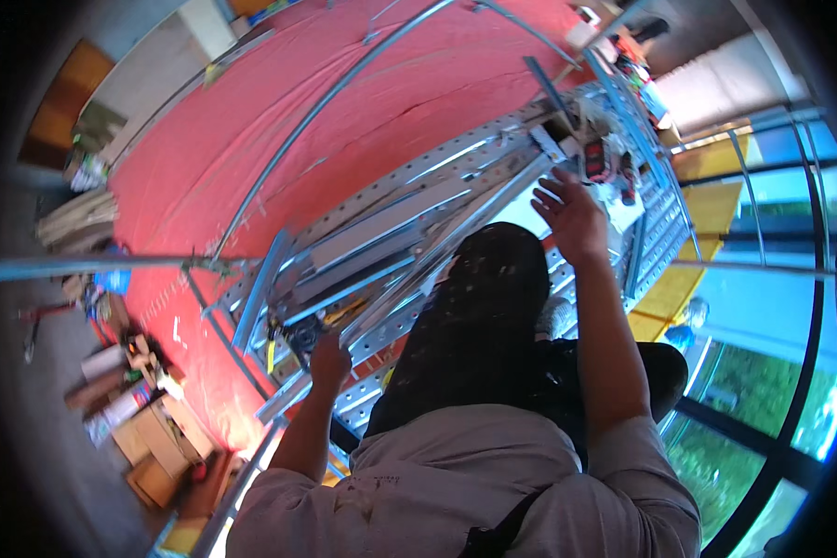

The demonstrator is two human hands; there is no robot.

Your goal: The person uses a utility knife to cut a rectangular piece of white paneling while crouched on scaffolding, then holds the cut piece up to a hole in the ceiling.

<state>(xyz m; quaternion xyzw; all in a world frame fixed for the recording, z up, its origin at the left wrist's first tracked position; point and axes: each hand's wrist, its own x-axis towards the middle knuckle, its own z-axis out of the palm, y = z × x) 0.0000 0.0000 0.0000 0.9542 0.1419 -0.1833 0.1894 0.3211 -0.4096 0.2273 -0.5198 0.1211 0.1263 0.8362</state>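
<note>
My left hand (329, 361) is closed, low on the left beside the near end of a long metal channel (456, 228). Whatever its fingers hold, if anything, is hidden. By that hand lie a dark coiled item (301, 337) and an orange-yellow tool (344, 312). Out ahead on the right, my right hand (575, 221) is open, its fingers spread over the far end of the channel. Close past those fingers is a red-and-black tool (599, 162), whose kind I cannot make out. More metal strips (381, 228) lie along the perforated platform (656, 219).
Scaffold tubes (279, 153) curve around the platform, with a rail (112, 267) on the left. Red sheeting (195, 177) spreads below. Cardboard (166, 437) and clutter lie at lower left. Window frames (735, 437) stand at right. My bent knees take up the middle.
</note>
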